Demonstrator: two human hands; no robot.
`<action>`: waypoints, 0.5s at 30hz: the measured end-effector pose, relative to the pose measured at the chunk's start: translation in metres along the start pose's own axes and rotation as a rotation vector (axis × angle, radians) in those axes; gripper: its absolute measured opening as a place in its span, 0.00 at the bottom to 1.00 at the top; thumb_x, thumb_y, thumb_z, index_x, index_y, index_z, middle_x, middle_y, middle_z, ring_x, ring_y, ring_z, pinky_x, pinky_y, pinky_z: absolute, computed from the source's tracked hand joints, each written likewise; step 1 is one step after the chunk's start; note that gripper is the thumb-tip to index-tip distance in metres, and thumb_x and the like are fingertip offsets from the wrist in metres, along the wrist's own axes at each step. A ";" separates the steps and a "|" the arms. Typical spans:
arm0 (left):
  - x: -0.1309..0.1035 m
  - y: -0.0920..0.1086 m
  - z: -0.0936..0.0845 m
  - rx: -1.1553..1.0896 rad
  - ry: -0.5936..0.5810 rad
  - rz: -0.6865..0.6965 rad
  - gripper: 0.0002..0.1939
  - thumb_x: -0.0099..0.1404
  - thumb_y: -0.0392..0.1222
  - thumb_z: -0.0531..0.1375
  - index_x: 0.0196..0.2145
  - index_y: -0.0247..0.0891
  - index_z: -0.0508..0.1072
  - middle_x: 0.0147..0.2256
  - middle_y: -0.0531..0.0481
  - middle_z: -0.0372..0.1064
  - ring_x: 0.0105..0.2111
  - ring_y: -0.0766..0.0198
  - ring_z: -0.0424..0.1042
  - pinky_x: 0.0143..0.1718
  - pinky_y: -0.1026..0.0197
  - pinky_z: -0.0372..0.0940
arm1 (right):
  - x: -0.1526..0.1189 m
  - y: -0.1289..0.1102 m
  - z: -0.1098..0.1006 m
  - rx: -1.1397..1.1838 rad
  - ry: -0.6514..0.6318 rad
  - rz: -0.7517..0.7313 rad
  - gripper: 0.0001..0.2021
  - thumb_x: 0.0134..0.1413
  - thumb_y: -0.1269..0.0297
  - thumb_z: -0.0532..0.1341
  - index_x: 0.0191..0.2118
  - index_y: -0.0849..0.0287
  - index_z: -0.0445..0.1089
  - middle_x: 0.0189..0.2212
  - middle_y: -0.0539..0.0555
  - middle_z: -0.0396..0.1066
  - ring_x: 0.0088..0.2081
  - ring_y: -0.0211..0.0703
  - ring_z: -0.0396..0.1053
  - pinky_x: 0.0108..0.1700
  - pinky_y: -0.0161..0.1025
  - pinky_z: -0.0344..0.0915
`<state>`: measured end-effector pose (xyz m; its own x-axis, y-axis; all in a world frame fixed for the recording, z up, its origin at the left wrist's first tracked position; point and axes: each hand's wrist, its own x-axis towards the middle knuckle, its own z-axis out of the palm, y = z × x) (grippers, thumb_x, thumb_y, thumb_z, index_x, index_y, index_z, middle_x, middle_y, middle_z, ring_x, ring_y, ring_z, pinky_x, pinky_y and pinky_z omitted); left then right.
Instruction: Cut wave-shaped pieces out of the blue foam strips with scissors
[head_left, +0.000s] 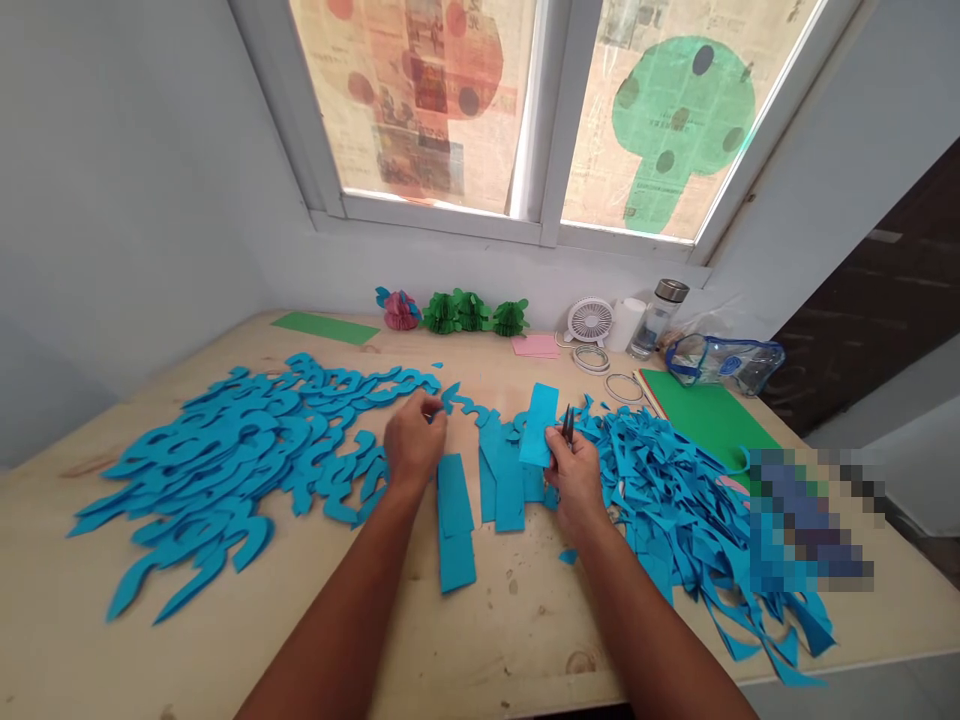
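My right hand point(576, 478) grips a blue paper strip point(540, 425) held upright and dark scissors point(568, 424), whose tips point up. My left hand point(415, 440) is closed, its fingertips by a small blue scrap point(450, 397); whether it pinches anything is too small to tell. Between the hands lie several blue strips point(510, 490), with two overlapping ones point(456, 560) nearer the front. A wide pile of curved blue cutouts point(225, 440) spreads on the left. Jagged blue offcuts point(667, 490) are heaped to the right of my right hand.
Along the wall stand green paper crafts point(457, 311), a pink one point(401, 311), a small fan point(590, 321), a bottle point(656, 320) and a clear pouch point(726, 364). Green sheets point(709, 415) lie behind the offcuts. A green strip point(325, 328) lies at the back left of the table point(517, 640).
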<state>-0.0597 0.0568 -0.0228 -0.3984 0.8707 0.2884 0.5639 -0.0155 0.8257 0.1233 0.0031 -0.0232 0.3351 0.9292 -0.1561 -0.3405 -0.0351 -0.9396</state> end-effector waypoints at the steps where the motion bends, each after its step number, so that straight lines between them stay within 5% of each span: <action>1: 0.005 -0.003 -0.003 0.092 0.050 -0.010 0.04 0.51 0.33 0.58 0.26 0.39 0.72 0.34 0.41 0.75 0.42 0.45 0.72 0.44 0.48 0.63 | 0.000 0.000 0.000 0.000 -0.013 -0.003 0.16 0.39 0.54 0.67 0.29 0.58 0.66 0.11 0.39 0.53 0.14 0.30 0.46 0.15 0.30 0.43; 4: 0.004 0.002 -0.003 0.040 0.065 0.031 0.06 0.54 0.38 0.58 0.29 0.37 0.75 0.38 0.38 0.75 0.44 0.45 0.71 0.45 0.49 0.63 | -0.001 0.000 0.000 -0.013 -0.056 -0.023 0.15 0.40 0.54 0.67 0.29 0.59 0.66 0.11 0.39 0.52 0.14 0.30 0.47 0.15 0.30 0.43; 8: -0.025 0.030 0.008 -0.479 -0.615 -0.068 0.14 0.58 0.52 0.58 0.28 0.37 0.75 0.25 0.47 0.72 0.22 0.61 0.67 0.24 0.60 0.60 | -0.001 0.001 0.000 -0.061 -0.077 -0.041 0.15 0.40 0.54 0.67 0.28 0.59 0.66 0.12 0.40 0.53 0.14 0.30 0.48 0.16 0.30 0.43; 9: -0.032 0.035 0.010 -0.558 -0.708 -0.102 0.16 0.58 0.53 0.59 0.26 0.37 0.74 0.21 0.50 0.69 0.19 0.64 0.64 0.21 0.62 0.57 | -0.001 0.001 0.000 -0.071 -0.082 -0.042 0.15 0.40 0.53 0.67 0.28 0.59 0.66 0.11 0.40 0.53 0.14 0.30 0.48 0.16 0.31 0.43; 15: -0.039 0.035 0.012 -0.695 -0.834 -0.140 0.16 0.53 0.51 0.65 0.21 0.37 0.69 0.14 0.57 0.60 0.16 0.71 0.57 0.18 0.66 0.51 | -0.002 0.001 0.000 -0.118 -0.127 -0.052 0.16 0.40 0.52 0.68 0.26 0.59 0.65 0.11 0.40 0.53 0.14 0.30 0.48 0.16 0.31 0.42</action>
<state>-0.0158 0.0285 -0.0109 0.3354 0.9415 -0.0322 -0.0837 0.0638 0.9944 0.1226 0.0012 -0.0243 0.2329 0.9697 -0.0736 -0.2175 -0.0219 -0.9758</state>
